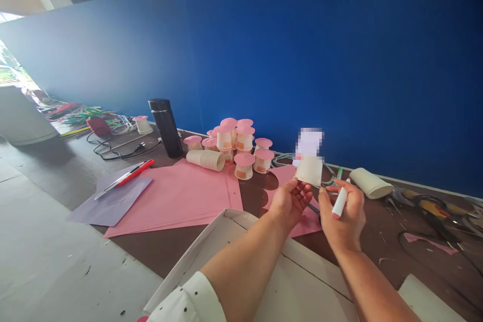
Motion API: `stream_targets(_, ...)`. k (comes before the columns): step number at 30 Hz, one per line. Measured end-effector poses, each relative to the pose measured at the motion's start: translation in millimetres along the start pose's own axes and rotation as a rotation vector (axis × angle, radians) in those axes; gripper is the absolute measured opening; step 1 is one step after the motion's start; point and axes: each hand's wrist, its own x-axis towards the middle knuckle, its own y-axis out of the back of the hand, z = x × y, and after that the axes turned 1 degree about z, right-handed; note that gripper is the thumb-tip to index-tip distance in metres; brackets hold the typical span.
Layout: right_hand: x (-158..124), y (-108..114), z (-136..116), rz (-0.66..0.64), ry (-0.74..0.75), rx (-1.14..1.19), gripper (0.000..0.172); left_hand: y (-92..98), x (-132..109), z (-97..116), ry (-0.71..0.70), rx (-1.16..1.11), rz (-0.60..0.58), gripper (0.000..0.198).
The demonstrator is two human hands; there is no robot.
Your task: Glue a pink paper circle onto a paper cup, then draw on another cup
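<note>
My left hand (289,203), half-curled, pinches a near-upright paper cup (310,171) low down; my right hand (346,224) grips a white marker (340,203), slanting, pink end down-left.

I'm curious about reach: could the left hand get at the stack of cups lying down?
Probably yes: a pink-topped cup stands beside the stack, but the near side, over flat pink paper, looks free. The left hand, holding a pale cup, might first have to put that down.

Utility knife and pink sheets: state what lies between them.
Purple paper lies between them, under the blade end of the utility knife and partly over the pink sheets, in the head view.
</note>
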Motion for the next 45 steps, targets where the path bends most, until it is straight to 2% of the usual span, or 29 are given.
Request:
stream_targets(10,-2.3,-1.4,-0.6,-0.082,0.229,-0.049,0.027,-2.2,0.2,2.0,0.057,-0.018,0.028,0.013)
stream_targets(19,0.8,2.5,-1.8,-0.058,0.376,-0.123,0.028,-3.0,-1.1,1.9,0.099,0.018,0.046,0.014)
stream_targets(25,2.2,0.8,5.4,-0.081,0.405,-0.139,0.026,-3.7,-1.2,2.6,0.096,0.038,0.054,0.014)
stream_targets(31,2.8,2.4,5.2,-0.076,0.448,-0.179,0.023,-3.7,-1.3,-2.0,0.014,0.087,0.003,0.009)
stream_targets(35,2.6,3.8,4.2,-0.069,0.46,-0.2,0.022,-1.0,0.7,-6.6,-0.06,0.16,-0.052,0.017)
stream_targets(40,2.2,3.3,5.9,-0.092,0.453,-0.197,0.023,0.9,2.7,-7.2,-0.102,0.205,-0.049,0.024)
stream_targets(45,2.7,1.2,3.3,-0.09,0.4,-0.125,0.033,0.2,1.2,-4.6,-0.101,0.204,-0.052,0.027)
